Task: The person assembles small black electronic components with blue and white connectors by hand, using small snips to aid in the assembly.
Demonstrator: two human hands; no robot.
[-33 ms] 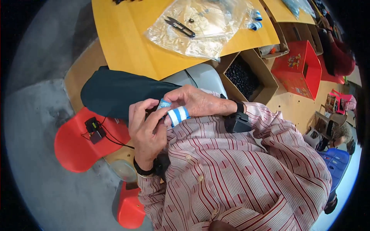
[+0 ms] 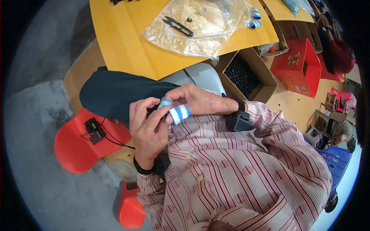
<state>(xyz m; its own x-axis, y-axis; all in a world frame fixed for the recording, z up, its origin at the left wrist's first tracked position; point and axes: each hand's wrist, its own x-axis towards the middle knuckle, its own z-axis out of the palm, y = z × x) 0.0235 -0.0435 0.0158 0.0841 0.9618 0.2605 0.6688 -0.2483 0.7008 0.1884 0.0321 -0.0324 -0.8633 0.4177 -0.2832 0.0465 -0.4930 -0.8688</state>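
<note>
Both my hands are together in front of the striped shirt, working on a short blue-and-white striped fabric strip [image 2: 180, 114]. My left hand [image 2: 146, 133] comes up from below, its thumb and forefinger closed on the strip. From the right, my right hand [image 2: 200, 101] meets it, fingers bent in and closed around the strip's upper part. The fingertips partly cover where the strip folds. On the yellow table, black thread snips [image 2: 178, 26] lie on a clear plastic bag [image 2: 204, 42], beside a small black piece [image 2: 189, 19]. More striped strips [image 2: 254, 24] lie near the table's right edge.
A cardboard box [image 2: 266, 92] of small black pieces stands by the table [image 2: 127, 42], with a red box [image 2: 295, 67] farther right. A red stool [image 2: 69, 146] at left carries a wired black device [image 2: 95, 131]. Dark green cloth [image 2: 115, 90] lies beyond my hands.
</note>
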